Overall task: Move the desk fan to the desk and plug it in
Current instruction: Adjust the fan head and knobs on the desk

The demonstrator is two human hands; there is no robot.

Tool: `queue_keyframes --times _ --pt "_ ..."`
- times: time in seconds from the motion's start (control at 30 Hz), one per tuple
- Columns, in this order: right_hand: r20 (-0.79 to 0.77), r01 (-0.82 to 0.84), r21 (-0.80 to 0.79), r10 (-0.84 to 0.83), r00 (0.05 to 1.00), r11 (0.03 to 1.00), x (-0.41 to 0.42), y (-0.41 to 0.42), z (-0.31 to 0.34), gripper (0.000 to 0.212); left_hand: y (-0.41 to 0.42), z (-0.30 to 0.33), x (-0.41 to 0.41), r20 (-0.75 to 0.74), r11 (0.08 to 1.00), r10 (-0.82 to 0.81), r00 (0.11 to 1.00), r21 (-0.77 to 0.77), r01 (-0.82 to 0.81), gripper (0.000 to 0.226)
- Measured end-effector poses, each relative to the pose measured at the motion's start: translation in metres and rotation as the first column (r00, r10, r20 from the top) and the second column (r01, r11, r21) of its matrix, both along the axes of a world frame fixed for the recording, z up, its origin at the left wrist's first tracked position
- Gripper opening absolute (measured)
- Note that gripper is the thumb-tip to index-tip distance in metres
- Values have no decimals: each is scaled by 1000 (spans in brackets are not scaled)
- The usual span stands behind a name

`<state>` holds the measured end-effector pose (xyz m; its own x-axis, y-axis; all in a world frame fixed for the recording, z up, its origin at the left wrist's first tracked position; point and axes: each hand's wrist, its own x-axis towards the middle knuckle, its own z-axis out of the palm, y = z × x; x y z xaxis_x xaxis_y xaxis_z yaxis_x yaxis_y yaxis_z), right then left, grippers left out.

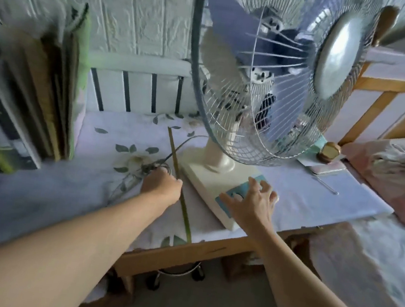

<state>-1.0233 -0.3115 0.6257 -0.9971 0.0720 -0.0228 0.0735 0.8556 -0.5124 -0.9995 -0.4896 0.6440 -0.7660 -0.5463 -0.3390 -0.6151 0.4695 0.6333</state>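
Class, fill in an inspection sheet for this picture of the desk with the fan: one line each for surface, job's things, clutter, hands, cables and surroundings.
Surface: desk covered with a pale floral cloth; wooden front edge shows.
Job's things: desk fan stands upright on the desk, cream base, blue control panel.
Clutter: thin green stick beside the fan base; folders leaning at left; small brown jar and flat pink case at right.
Hands: left hand grips the bundled cord; right hand rests, fingers spread, on the control panel.
Cables: fan cord bundled on the cloth; plug not visible.
Surroundings: textured white wall, wooden bed frame, crumpled cloth on bedding.
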Motion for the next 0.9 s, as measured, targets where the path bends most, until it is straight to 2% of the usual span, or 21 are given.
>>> queue_keyframes --times 0.1,0.23,0.47,0.53,0.7,0.8,0.9 --pt "30 10 11 -11 999 1000 21 -16 12 87 -28 18 13 48 977 -95 994 -188 103 37" --pt "80 -4 7 4 997 1000 34 -39 26 84 -69 36 24 61 871 -271 961 -410 271 24" --pt "113 -84 4 83 990 996 29 -79 35 90 -116 50 35 -51 629 -494 868 -710 316 17" --pt "106 -103 8 102 989 995 29 -87 36 91 -120 51 37 -34 566 -549 835 -750 341 18" --pt "108 -164 37 159 981 986 32 -113 28 90 -139 34 48 164 402 -637 753 -763 506 31" --pt "116 -169 47 163 980 985 31 -129 24 92 -151 25 48 190 382 -663 724 -747 545 31" --pt "131 -131 55 123 984 990 30 -143 23 91 -163 21 39 224 379 -728 648 -656 652 25"
